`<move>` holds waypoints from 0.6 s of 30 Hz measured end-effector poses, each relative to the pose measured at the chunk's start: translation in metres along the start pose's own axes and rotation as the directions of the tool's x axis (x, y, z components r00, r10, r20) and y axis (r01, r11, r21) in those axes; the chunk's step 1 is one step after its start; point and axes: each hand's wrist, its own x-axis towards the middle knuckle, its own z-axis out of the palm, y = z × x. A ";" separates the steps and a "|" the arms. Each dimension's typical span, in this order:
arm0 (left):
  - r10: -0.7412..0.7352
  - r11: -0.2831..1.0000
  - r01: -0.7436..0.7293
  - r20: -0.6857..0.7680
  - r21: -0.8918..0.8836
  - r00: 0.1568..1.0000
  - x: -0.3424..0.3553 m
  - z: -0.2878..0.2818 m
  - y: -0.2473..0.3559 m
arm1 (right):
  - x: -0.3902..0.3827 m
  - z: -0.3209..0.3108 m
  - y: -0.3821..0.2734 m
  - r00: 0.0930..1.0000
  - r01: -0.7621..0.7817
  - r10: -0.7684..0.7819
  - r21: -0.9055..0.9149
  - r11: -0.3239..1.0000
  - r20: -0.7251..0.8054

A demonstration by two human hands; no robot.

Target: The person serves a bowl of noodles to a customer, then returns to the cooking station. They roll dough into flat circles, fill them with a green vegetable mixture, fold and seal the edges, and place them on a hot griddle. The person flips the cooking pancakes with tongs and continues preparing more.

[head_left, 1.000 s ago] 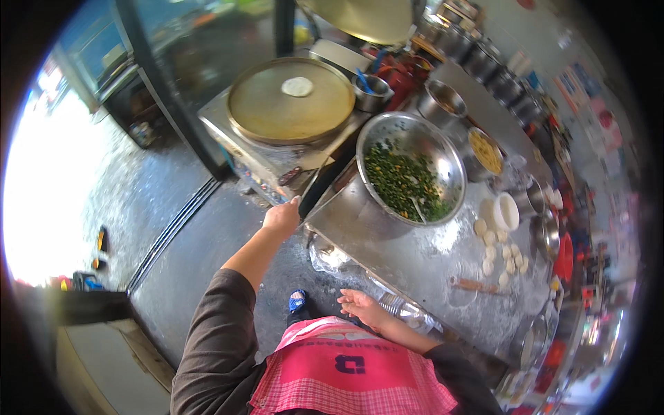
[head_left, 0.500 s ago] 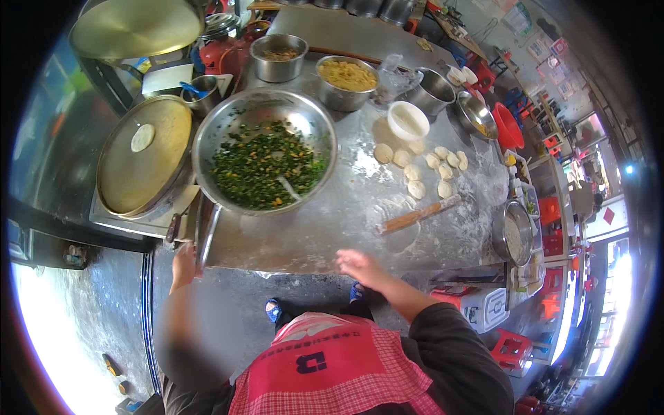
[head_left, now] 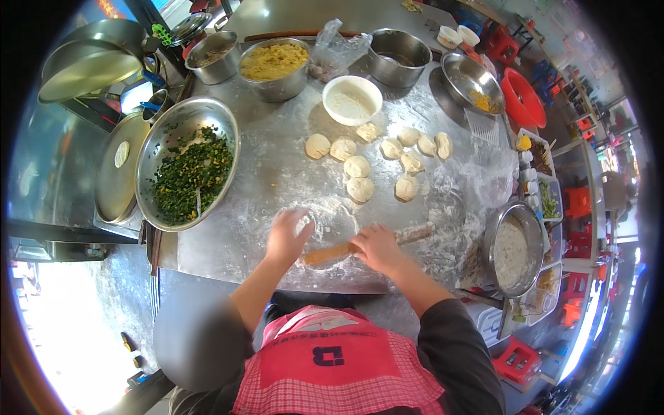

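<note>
My right hand (head_left: 377, 247) is closed over the middle of a wooden rolling pin (head_left: 325, 255), which lies slanted near the table's front edge. Just left of the pin, my left hand (head_left: 288, 236) hovers over floured metal, fingers apart and slightly blurred, holding nothing I can see. Beyond both hands, several pale dough balls (head_left: 360, 189) rest loosely grouped, some flattened. A white bowl (head_left: 352, 100) of what looks like flour stands behind them. Loose flour is smeared across the metal table (head_left: 263, 187) around the pin.
At left, a large steel bowl (head_left: 232, 149) holds chopped greens, beside a round griddle (head_left: 111, 187) with one pale disc. Pots, including one of yellow filling (head_left: 274, 63), line the back. A steel basin (head_left: 492, 238) of pale batter or dough sits at the right edge, near a red basin (head_left: 523, 97).
My left hand has left the griddle side and come over the table's middle. My right hand has moved from the front edge onto the rolling pin. The view has shifted right.
</note>
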 end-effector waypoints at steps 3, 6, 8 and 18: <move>-0.220 0.967 0.206 0.082 0.150 0.972 0.083 0.074 0.046 | -0.026 0.004 -0.002 0.998 0.027 -0.019 0.138 0.990 -0.059; -0.293 0.920 0.261 0.071 0.292 0.953 0.111 0.112 0.074 | -0.043 0.000 0.000 0.995 0.047 -0.031 0.171 0.984 -0.097; -0.349 0.923 0.320 0.116 0.212 0.930 0.113 0.116 0.082 | -0.046 -0.001 0.001 0.994 0.051 -0.033 0.191 0.980 -0.100; 0.136 0.869 -0.361 0.537 0.339 0.833 0.065 0.062 0.029 | -0.045 0.004 0.004 0.995 -0.010 0.032 0.222 0.975 -0.095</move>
